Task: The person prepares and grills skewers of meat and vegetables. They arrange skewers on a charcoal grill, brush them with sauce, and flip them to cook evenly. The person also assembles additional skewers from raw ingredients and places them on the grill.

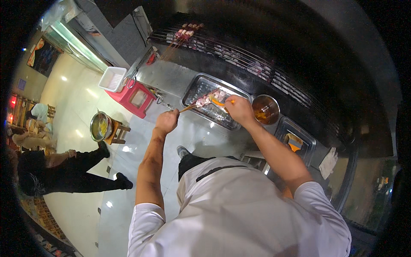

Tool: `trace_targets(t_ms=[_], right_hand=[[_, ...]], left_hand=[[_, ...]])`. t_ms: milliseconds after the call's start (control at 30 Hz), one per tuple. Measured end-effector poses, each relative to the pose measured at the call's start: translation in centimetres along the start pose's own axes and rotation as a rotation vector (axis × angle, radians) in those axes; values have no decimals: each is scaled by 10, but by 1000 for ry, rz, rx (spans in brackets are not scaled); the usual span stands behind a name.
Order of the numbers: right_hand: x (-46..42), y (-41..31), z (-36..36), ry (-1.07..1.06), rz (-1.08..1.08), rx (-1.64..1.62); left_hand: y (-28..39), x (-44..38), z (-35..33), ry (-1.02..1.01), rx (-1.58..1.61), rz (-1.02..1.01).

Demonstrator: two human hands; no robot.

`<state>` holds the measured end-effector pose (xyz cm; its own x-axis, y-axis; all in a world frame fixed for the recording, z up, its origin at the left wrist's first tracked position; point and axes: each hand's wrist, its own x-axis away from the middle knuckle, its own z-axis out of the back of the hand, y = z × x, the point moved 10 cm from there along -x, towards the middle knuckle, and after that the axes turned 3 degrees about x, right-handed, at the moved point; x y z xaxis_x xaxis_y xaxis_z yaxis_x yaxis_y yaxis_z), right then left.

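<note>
My left hand (167, 121) is closed around the stick ends of several meat skewers (204, 101). Their pale pink meat lies over a rectangular metal tray (231, 123). In my right hand (240, 109) is an orange-handled brush (218, 102), its head against the meat. Right of the tray stands a round metal bowl (266, 109) with reddish-brown liquid or sauce in it. A second metal tray (309, 151) beyond the bowl holds a wide brush (294, 143) with an orange and grey handle.
Behind the trays runs a long charcoal grill (237, 59), with more skewers (184, 33) at its left end. A white basket (112, 79) sits on a red plastic stool (138, 99). A metal basin (100, 126) rests on a wooden stool (119, 132). A person (67, 170) stands at left. A white glove (328, 163) lies at right.
</note>
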<state>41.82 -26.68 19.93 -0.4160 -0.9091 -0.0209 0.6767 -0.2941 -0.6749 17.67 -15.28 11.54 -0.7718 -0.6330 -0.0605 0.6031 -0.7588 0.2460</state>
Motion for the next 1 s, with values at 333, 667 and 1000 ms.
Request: trace_targets(t_ms=[333,667,1000], right_hand=[[5,5,-8,48,-71,-23],[9,-6,-20,92,-215,73],[13,-65,-38,126,-276,254]], left_hand=[[-35,32,-71,-353,696,534],[-22,37,-113,-415,1568,630],[-20,46,-112,-485,1720,808]])
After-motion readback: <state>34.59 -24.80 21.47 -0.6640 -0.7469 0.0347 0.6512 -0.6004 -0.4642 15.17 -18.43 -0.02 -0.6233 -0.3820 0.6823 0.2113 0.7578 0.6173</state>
